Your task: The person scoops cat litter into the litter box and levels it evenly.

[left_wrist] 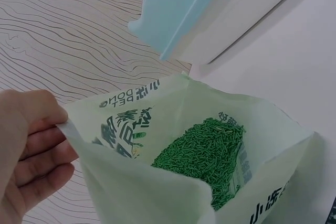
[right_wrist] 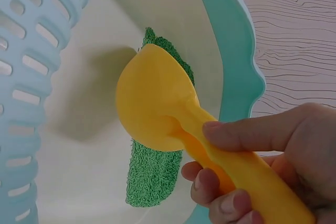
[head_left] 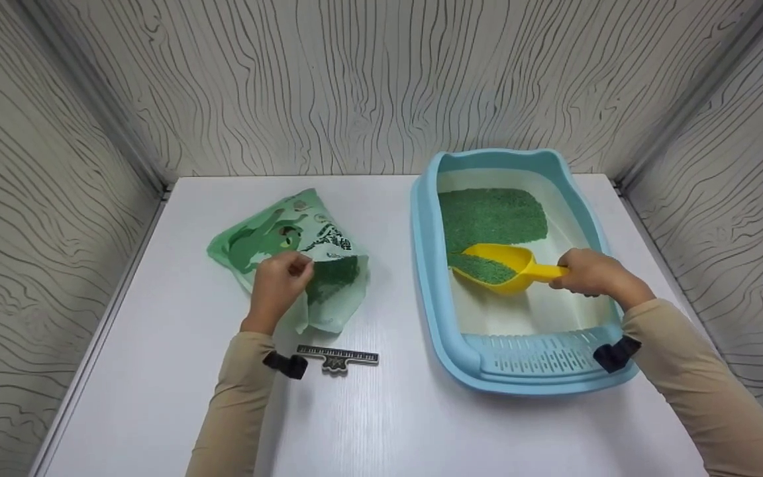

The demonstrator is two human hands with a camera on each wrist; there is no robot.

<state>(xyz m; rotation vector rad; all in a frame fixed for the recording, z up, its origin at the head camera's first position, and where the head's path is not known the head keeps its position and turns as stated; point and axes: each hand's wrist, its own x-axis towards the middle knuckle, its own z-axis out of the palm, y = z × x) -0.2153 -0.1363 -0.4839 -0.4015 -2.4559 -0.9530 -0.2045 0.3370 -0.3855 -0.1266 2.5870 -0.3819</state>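
Note:
My left hand (head_left: pixel 281 285) pinches the rim of an opened pale green bag (left_wrist: pixel 152 182) of cat litter, which lies on the table at the left. Green litter pellets (left_wrist: pixel 202 156) show inside its mouth. In the litter box (head_left: pixel 424 265) on the right, my right hand (head_left: pixel 593 271) grips a yellow scoop (head_left: pixel 520 281) by its handle. The scoop carries green pellets (head_left: pixel 487 270) and tips toward the box's left wall. More green litter (head_left: pixel 494 215) lies spread over the back left part of the box floor; the right wrist view shows the scoop's underside hiding some of it.
A dark, ruler-like bag clip (head_left: pixel 338 356) lies on the white table (head_left: pixel 368 430) in front of the bag. A slotted blue grate (head_left: pixel 540 354) spans the front of the litter box. Wood-grain panels (head_left: pixel 328 86) stand behind and at both sides.

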